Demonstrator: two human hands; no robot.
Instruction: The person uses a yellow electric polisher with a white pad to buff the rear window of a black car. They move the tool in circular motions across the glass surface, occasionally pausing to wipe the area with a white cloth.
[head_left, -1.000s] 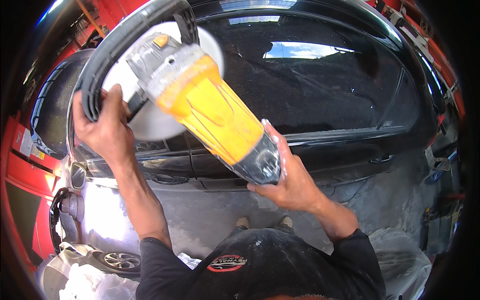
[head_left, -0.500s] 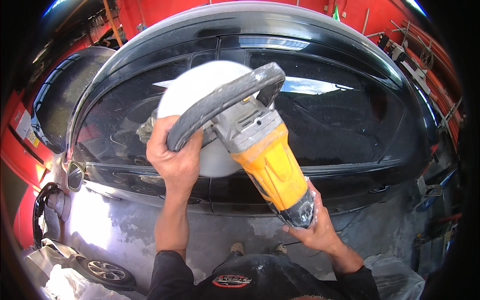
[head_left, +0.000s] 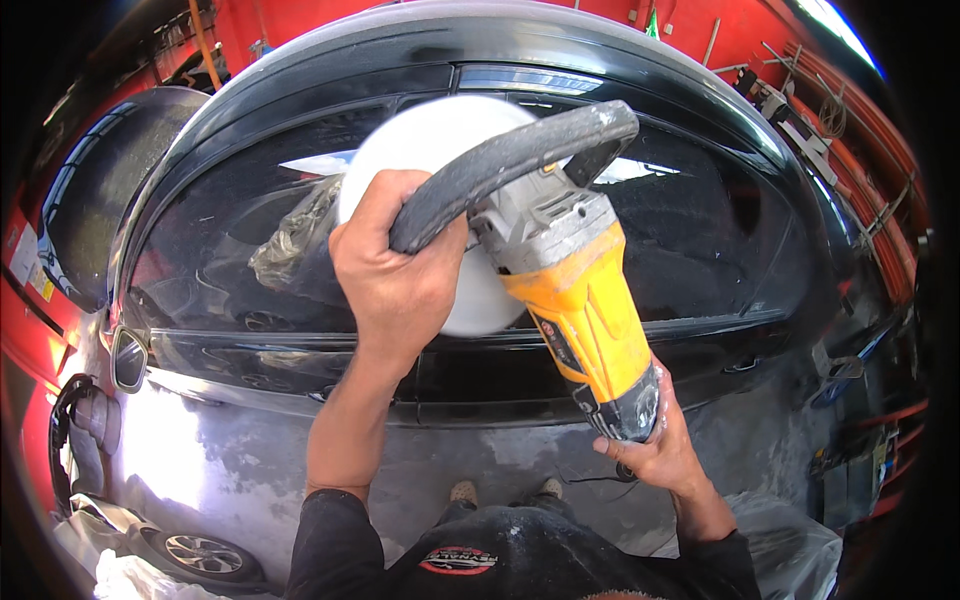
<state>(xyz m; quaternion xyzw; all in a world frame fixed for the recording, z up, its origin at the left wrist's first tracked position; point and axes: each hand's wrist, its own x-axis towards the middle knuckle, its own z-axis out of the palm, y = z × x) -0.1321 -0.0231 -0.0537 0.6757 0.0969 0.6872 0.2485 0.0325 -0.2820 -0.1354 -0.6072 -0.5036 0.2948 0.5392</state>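
A yellow and grey car polisher hangs slantwise before me, over the side of a black car. My left hand is wrapped round the lower left end of its black loop handle. At the dark rear end of the body, my right hand grips from the right, thumb underneath. The round white polishing pad lies behind the handle, partly covered by my left hand; whether it touches the car I cannot tell. A crumpled clear plastic sheet shows left of the pad, by the car window.
The car's side mirror juts out at the left. A wheel and pale plastic sheeting lie at the lower left, more clear plastic at the lower right. A dark cord trails on the grey floor. Red walls stand behind.
The polisher and both hands have moved to the right, the pad also slightly up. More of the plastic sheet by the window now shows. Both hands keep their hold.
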